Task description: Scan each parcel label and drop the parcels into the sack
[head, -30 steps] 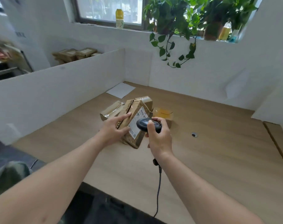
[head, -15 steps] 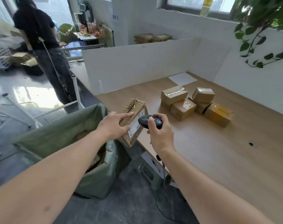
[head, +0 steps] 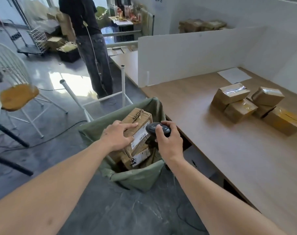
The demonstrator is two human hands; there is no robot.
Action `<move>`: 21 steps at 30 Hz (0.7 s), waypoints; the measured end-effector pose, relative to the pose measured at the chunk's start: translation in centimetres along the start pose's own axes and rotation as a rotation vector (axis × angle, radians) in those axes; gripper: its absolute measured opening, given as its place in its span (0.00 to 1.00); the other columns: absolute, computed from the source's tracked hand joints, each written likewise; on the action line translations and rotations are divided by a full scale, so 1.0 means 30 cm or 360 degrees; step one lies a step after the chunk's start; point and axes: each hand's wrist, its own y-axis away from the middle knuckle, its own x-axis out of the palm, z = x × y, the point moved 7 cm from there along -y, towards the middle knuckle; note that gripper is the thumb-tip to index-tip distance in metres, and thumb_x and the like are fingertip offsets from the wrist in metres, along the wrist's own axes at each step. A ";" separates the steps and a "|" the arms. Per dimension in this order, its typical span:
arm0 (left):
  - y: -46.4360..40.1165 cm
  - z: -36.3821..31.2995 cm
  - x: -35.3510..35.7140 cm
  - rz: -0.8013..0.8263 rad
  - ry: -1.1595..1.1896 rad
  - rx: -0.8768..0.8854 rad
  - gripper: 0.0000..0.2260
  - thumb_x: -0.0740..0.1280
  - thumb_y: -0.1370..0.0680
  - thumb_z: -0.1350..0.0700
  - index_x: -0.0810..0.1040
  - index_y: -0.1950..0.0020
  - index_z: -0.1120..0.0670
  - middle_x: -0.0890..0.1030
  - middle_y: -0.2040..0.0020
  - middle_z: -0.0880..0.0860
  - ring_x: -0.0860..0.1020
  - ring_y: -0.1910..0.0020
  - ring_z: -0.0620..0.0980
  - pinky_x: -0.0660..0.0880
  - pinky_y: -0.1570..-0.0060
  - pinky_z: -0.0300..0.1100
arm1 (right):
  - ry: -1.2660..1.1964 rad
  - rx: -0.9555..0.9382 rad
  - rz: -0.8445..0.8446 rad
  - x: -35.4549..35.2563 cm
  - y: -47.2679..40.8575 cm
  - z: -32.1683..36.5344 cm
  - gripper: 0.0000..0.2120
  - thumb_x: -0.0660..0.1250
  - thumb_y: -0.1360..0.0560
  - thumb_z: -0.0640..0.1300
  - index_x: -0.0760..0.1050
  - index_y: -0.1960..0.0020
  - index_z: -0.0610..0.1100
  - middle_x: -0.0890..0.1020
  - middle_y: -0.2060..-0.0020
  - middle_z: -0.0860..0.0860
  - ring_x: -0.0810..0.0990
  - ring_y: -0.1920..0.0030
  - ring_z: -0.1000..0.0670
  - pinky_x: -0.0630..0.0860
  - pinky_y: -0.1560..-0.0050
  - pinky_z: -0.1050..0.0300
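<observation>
My left hand (head: 118, 136) grips a brown cardboard parcel (head: 139, 119) with a white label facing right, held over the open mouth of the green sack (head: 135, 177) on the floor. Other parcels (head: 137, 158) lie inside the sack below it. My right hand (head: 168, 141) holds a black barcode scanner (head: 157, 128) right beside the parcel's label. Several more taped parcels (head: 237, 106) sit in a cluster on the wooden table (head: 229, 158) to the right.
A person in dark clothes (head: 91, 48) stands on the floor behind the sack. A stool with a wooden seat (head: 18, 95) and white metal legs (head: 79, 100) stand to the left. White partitions (head: 186, 53) border the table; a white sheet (head: 234, 75) lies at its far end.
I have turned left from the table to the sack. The parcel in my left hand has travelled from above the table edge to over the sack's mouth, the scanner staying beside it.
</observation>
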 end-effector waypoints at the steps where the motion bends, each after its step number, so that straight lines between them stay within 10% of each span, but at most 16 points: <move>1: -0.006 0.041 -0.003 0.0010 -0.0007 -0.0020 0.26 0.71 0.23 0.39 0.68 0.27 0.25 0.69 0.24 0.53 0.71 0.28 0.57 0.68 0.27 0.56 | 0.0014 0.0010 0.0021 0.035 0.003 0.001 0.10 0.68 0.17 0.59 0.76 0.38 0.59 0.85 0.50 0.58 0.86 0.52 0.56 0.82 0.55 0.58; 15: -0.293 0.281 0.181 0.0218 -0.0052 -0.0173 0.29 0.71 0.22 0.44 0.66 0.26 0.24 0.66 0.25 0.50 0.71 0.30 0.57 0.68 0.28 0.55 | 0.0182 0.0274 0.0119 0.302 -0.279 -0.213 0.11 0.66 0.16 0.59 0.74 0.35 0.60 0.80 0.51 0.66 0.81 0.51 0.59 0.77 0.53 0.59; 21: -0.454 0.295 0.229 0.0234 -0.0052 -0.0145 0.31 0.71 0.22 0.46 0.63 0.25 0.23 0.60 0.20 0.50 0.66 0.26 0.58 0.64 0.23 0.58 | 0.0155 0.0404 0.0100 0.353 -0.425 -0.338 0.08 0.67 0.18 0.62 0.73 0.40 0.67 0.81 0.51 0.65 0.84 0.48 0.55 0.87 0.45 0.44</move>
